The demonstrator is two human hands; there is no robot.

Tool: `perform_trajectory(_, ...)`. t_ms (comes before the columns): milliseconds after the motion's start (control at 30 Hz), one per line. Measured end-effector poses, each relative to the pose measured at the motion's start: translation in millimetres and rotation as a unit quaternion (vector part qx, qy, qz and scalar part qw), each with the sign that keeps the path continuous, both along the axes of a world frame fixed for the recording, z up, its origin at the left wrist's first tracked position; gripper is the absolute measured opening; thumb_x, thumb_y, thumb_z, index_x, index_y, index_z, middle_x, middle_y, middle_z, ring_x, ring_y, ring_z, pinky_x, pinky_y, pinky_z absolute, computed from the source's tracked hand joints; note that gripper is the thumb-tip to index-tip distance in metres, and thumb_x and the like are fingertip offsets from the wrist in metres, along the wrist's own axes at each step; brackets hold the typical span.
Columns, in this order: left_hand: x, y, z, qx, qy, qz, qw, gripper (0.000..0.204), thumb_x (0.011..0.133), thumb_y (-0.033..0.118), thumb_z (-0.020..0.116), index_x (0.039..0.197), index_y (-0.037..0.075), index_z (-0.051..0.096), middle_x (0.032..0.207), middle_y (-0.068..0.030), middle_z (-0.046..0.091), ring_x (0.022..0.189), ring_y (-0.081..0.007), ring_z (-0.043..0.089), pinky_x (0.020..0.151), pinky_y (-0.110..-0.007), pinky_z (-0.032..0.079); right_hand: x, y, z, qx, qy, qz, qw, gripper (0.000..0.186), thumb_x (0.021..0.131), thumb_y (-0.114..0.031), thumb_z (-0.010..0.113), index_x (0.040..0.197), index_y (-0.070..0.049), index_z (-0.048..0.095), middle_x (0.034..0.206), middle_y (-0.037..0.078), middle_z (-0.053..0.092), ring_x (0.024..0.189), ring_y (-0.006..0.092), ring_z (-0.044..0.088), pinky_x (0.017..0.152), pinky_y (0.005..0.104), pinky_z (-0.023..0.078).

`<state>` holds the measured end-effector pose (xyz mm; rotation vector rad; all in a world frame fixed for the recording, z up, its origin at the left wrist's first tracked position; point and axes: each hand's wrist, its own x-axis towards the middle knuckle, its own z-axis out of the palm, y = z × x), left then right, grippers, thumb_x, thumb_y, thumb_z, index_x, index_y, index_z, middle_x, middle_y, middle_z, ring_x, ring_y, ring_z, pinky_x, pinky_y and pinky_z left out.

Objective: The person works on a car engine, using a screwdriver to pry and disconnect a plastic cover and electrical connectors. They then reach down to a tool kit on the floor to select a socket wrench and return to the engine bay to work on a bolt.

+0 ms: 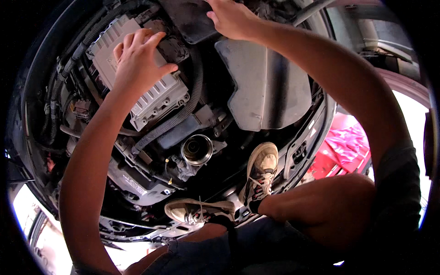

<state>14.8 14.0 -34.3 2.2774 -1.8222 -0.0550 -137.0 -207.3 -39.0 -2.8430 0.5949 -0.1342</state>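
My left hand is over a silver ribbed metal box in a car's engine bay, fingers spread and bent, thumb out to the side. It looks to be touching the box, though the contact under the palm is hidden. At the top edge my right hand is beside a dark flat cover, its thumb apart from the forefinger. The picture's edge cuts off its other fingertips, and nothing shows in its grasp.
A grey plastic cover lies right of a corrugated hose. Below is a round metal-rimmed opening. My shoes are on the car's front edge. Dark gaps lie between parts. A red object is outside the car, right.
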Motion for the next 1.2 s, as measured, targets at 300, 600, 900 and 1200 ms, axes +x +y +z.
perform_trajectory(300, -3.0, -31.0, 31.7, 0.035, -0.067, -0.152, 0.986, 0.043, 0.084, 0.032, 0.069, 0.126, 0.025, 0.061, 0.123, -0.0039, 0.054, 0.121, -0.026, 0.047, 0.101, -0.048, 0.034, -8.7, -7.1, 43.0, 0.07, -0.021, 0.005, 0.997, 0.037, 0.088, -0.013, 0.057, 0.121, 0.0, 0.047, 0.099, 0.027, 0.062, 0.091, 0.0442, 0.064, 0.079, 0.0528, 0.05)
perform_trajectory(600, 0.3, -53.4, 47.6, 0.25, -0.114, -0.204, 0.94, 0.04, 0.08, 0.026, 0.071, 0.119, 0.019, 0.065, 0.124, -0.0075, 0.051, 0.123, -0.0274, 0.043, 0.101, -0.047, 0.033, -1.8, 0.9, 28.0, 0.091, -0.023, 0.026, 0.995, 0.045, 0.083, -0.012, 0.063, 0.124, -0.001, 0.047, 0.1, 0.024, 0.06, 0.083, 0.0385, 0.067, 0.07, 0.0471, 0.054)
perform_trajectory(900, -4.3, -59.4, 49.3, 0.23, -0.104, -0.249, 0.935, 0.038, 0.081, 0.016, 0.067, 0.119, 0.016, 0.065, 0.115, -0.0037, 0.056, 0.111, -0.0253, 0.051, 0.089, -0.043, 0.043, -6.8, 0.0, 35.3, 0.073, -0.015, 0.02, 0.997, 0.053, 0.077, -0.01, 0.065, 0.126, 0.0, 0.048, 0.102, 0.023, 0.06, 0.088, 0.0368, 0.066, 0.074, 0.0435, 0.055)
perform_trajectory(1200, -6.3, -56.6, 58.7, 0.183, 0.001, -0.103, 0.978, 0.039, 0.084, 0.02, 0.069, 0.122, 0.013, 0.064, 0.123, -0.0055, 0.053, 0.12, -0.0274, 0.044, 0.102, -0.043, 0.031, -19.4, -29.2, 1.6, 0.231, -0.046, -0.012, 0.972, 0.058, 0.08, -0.01, 0.059, 0.135, -0.003, 0.041, 0.111, 0.027, 0.061, 0.107, 0.0409, 0.062, 0.09, 0.0483, 0.051)
